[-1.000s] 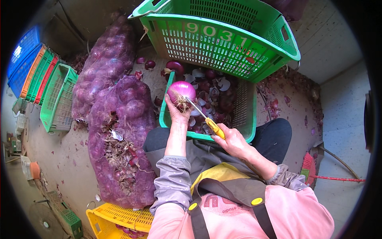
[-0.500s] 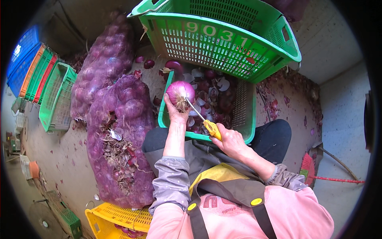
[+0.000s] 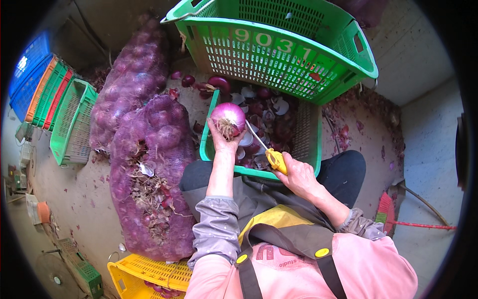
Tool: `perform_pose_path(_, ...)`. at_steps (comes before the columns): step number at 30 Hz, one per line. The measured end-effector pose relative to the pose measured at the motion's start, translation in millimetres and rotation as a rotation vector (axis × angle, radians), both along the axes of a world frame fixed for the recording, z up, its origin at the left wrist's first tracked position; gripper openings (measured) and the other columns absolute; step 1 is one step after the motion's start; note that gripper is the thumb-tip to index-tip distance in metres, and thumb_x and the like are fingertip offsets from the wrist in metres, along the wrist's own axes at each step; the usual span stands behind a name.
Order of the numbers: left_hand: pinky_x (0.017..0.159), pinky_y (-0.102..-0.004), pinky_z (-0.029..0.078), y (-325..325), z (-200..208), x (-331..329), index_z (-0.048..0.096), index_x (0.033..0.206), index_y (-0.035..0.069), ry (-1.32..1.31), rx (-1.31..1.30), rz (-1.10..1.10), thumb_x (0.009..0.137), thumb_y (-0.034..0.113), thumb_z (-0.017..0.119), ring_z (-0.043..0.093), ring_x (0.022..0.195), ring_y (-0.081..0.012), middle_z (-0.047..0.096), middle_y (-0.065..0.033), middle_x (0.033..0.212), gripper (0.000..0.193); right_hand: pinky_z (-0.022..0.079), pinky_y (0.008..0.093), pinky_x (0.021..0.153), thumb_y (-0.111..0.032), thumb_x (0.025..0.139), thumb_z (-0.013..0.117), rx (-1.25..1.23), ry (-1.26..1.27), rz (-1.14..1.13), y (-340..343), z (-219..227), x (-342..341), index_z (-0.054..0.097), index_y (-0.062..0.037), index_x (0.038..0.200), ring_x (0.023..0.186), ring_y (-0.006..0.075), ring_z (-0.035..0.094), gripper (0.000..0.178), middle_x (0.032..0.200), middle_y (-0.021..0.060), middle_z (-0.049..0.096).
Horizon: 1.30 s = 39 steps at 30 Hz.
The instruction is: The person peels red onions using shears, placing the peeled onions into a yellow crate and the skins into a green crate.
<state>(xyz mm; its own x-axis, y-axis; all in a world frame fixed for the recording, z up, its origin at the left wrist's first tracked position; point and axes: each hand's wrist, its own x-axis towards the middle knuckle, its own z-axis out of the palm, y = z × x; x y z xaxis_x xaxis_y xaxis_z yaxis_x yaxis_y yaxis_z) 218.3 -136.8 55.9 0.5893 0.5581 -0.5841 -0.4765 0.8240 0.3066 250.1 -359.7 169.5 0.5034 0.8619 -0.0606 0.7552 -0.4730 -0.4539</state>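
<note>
Our left hand (image 3: pixel 226 143), stretched forward and half curled, cups a purple onion (image 3: pixel 228 113); our right hand (image 3: pixel 299 175), angled inward, wraps a yellow-handled knife (image 3: pixel 274 158).

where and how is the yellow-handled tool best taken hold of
Probably by its yellow handle, coming from the lower right, where the right hand grips it: that part is thicker, and the thin metal shaft points up and left toward the onion, leaving the handle end nearest the person.

Person's left forearm (image 3: pixel 220 174) extended forward | left hand (image 3: pixel 223 143) cupped, gripping | right forearm (image 3: pixel 331 207) slanting inward | right hand (image 3: pixel 298 177) curled tight, near the left, apart
</note>
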Motion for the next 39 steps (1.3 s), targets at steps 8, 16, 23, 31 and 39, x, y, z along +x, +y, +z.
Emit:
perform_pose_path(8,0.081,-0.0532,0.043,7.1,-27.1,8.8,0.036,0.125,0.012,0.038,0.208,0.214,0.064,0.061,0.064,0.045,0.104,-0.031,0.041,-0.0109,0.121,0.083,0.046,0.0478,0.056,-0.028,0.079,0.059,-0.063,0.033,0.002,4.3,2.8,9.3,0.041,-0.0019,0.094,0.064,0.0402,0.058,0.035,0.069,0.0216,0.059)
perform_pose_path(16,0.088,-0.059,0.035,9.2,-4.9,0.3,0.035,0.128,0.019,0.021,-0.054,-0.045,0.072,0.07,0.042,0.039,0.115,-0.0351,0.038,-0.0121,0.128,0.076,0.043,0.0306,0.053,-0.027,0.083,0.054,-0.057,0.82,-0.013,-13.5,32.9,37.9,0.05,0.0001,0.101,0.054,0.0178,0.053,0.032,0.067,0.0098,0.054)
perform_pose_path(23,0.087,-0.0594,0.037,8.0,-11.9,-4.0,0.041,0.124,0.018,-0.215,-0.093,-0.246,0.071,0.066,0.049,0.046,0.108,-0.0345,0.045,-0.0114,0.123,0.072,0.042,0.0279,0.053,-0.029,0.084,0.054,-0.066,0.672,-0.023,-10.2,38.9,44.9,0.05,-0.0006,0.105,0.056,0.011,0.049,0.036,0.068,0.0055,0.053)
perform_pose_path(31,0.091,-0.0597,0.033,16.1,-4.6,-8.5,0.043,0.123,0.015,-0.502,-0.031,-0.192,0.072,0.053,0.056,0.042,0.112,-0.0371,0.045,-0.0118,0.124,0.064,0.041,0.0258,0.054,-0.026,0.085,0.053,-0.074,0.751,0.065,-36.7,33.6,32.4,0.049,-0.001,0.1,0.057,0.0097,0.048,0.03,0.067,0.0026,0.052)
perform_pose_path(39,0.089,-0.0559,0.039,7.7,-3.0,-3.9,0.042,0.123,0.01,-0.493,0.021,-0.256,0.071,0.063,0.055,0.048,0.108,-0.0327,0.049,-0.0134,0.118,0.075,0.042,0.0256,0.057,-0.025,0.084,0.055,-0.082,0.852,0.031,-44.9,39.6,30.5,0.049,0.0001,0.104,0.062,0.0102,0.048,0.033,0.072,0.0048,0.054)
